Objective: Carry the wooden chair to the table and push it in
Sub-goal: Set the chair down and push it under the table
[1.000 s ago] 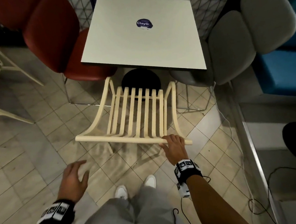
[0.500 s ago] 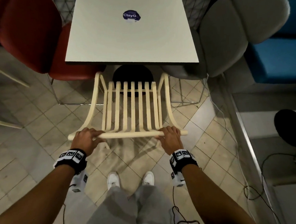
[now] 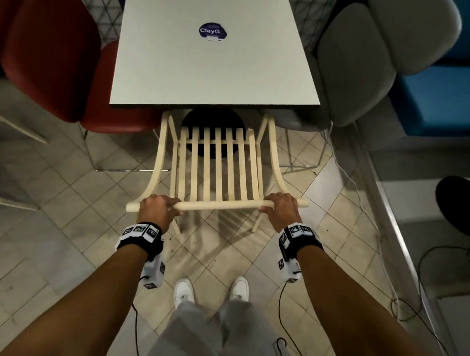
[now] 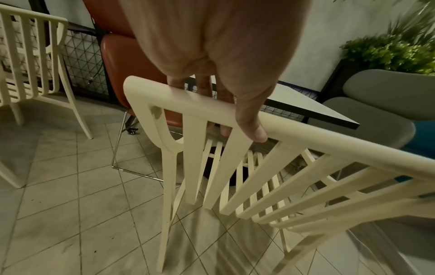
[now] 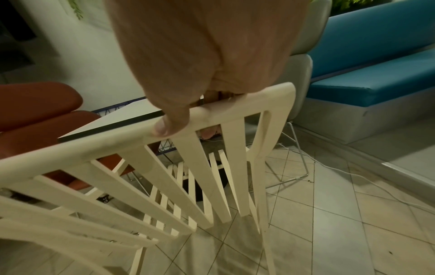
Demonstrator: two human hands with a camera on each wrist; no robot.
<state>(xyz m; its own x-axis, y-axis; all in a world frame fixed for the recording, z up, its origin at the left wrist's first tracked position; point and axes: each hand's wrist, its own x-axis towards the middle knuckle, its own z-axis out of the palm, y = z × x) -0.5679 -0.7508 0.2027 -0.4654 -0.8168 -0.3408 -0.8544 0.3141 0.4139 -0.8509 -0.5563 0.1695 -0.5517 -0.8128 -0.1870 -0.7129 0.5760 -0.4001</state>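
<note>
Both hands now grip the top rail of the wooden chair (image 3: 217,162), where a second ago only the right hand held it and the left hand hung free above the floor. Its seat has also slid further under the near edge of the bench (image 3: 213,66) since then.

Seen from the head camera, the left hand (image 3: 159,211) is wrapped over the rail near its left end, and the right hand (image 3: 279,206) is wrapped over it near the right end. Each wrist view shows a thumb on the near side of the rail and fingers curled over the far side, so both holds look firm. The cream, slatted chair stands on the tiled floor, centred on the near side of the bench, with the front of its seat hidden beneath the bench top and its back well short of the bench edge.

A red chair (image 3: 56,59) sits just beside the left corner of the bench, and a grey chair (image 3: 359,68) just beside the right corner. The black round base (image 3: 213,132) of the bench lies straight ahead, under the seat.

Several things could go wrong, as a judgement. Pushing further may drive the front legs against the black base, stopping the chair or tipping it. A crooked push could knock a side post into the red or grey seat. A white cable (image 3: 346,176) trails along the floor at the right; a rear leg could catch it. The person's white shoes (image 3: 184,292) stand close behind the chair.
</note>
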